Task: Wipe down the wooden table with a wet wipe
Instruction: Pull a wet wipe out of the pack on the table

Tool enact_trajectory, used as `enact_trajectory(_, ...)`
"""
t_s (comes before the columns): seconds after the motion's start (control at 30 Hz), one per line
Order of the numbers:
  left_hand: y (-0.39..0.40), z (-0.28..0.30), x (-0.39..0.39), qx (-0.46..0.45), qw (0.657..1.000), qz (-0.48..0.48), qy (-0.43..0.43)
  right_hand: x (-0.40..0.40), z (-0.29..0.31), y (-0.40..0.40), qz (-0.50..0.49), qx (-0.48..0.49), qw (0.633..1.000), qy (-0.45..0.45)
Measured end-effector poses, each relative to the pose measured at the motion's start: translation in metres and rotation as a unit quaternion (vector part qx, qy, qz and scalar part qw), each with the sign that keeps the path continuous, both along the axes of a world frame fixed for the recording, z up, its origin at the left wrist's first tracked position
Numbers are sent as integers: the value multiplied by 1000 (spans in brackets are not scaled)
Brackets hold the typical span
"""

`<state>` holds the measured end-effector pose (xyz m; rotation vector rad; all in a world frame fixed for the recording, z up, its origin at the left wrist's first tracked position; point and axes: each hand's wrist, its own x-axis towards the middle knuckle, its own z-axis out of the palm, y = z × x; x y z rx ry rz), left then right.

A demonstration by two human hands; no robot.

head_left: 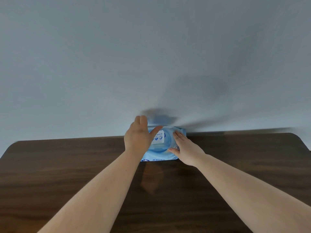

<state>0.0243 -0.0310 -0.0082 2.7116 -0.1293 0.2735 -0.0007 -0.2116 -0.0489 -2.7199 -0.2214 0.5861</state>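
A light-blue wet wipe pack (164, 149) lies on the dark wooden table (67, 165) at its far edge, against the wall. My left hand (138, 135) is at the pack's left end, fingers stretched out above its back edge. The thumb touches the top of the pack's white label flap (159, 138). My right hand (186, 148) lies flat on the right half of the pack and presses it down. No loose wipe is visible.
A plain pale wall (151, 56) rises directly behind the table. The table's rounded far corners show at left (15, 143) and right (294, 135). Both my forearms stretch across the middle of the tabletop.
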Motion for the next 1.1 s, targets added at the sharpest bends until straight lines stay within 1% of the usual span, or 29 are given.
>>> enact_trajectory(0.07, -4, 5, -3, -9, 998, 46, 51, -1, 0, 1, 1, -6, 1000, -5)
enact_trajectory(0.1, -6, 5, -4, -29, 996, 56, 63, -2, 0, 1, 2, -9, 1000, -9)
enact_trajectory(0.17, -11, 1, -6, -108, 991, 46, 57, -2, -1, 1, 5, -12, 1000, -16)
enact_trajectory(0.2, -13, -2, -9, -129, 990, 22, 60, -2, -1, 1, 6, -15, 1000, -18)
enact_trajectory(0.27, -16, -12, -17, -123, 988, -40, 87, -3, -1, 1, 8, -18, 1000, -16)
enact_trajectory(0.3, -17, -19, -19, -98, 989, -59, 89, -2, -2, 2, 9, -17, 1000, -15)
enact_trajectory(0.37, -17, -28, -20, -46, 995, -59, 67, -3, 1, 2, 8, -15, 1000, -18)
enact_trajectory(0.4, -16, -31, -20, -37, 997, -49, 53, -4, 3, 2, 8, -20, 999, -32)
enact_trajectory(0.47, -15, -28, -20, -61, 997, -28, 34, -6, 7, 3, 17, -41, 994, -98)
enact_trajectory(0.53, -12, -20, -18, -110, 993, -6, 44, -6, 12, 8, 25, -46, 984, -172)
enact_trajectory(0.6, -6, -11, -18, -142, 987, 16, 72, -2, 15, 16, 21, -27, 980, -195)
enact_trajectory(0.77, 20, -6, -15, -155, 980, 72, 107, 13, 13, 44, 13, -4, 987, -163)
enact_trajectory(0.9, 29, -11, -16, -134, 980, 68, 132, 20, 13, 56, 8, -19, 985, -173)
enact_trajectory(1.03, 31, -13, -18, -132, 981, 72, 120, 22, 12, 64, 53, -47, 979, -191)
enact_trajectory(1.1, 31, -13, -19, -126, 983, 69, 116, 23, 10, 68, 57, -65, 978, -191)
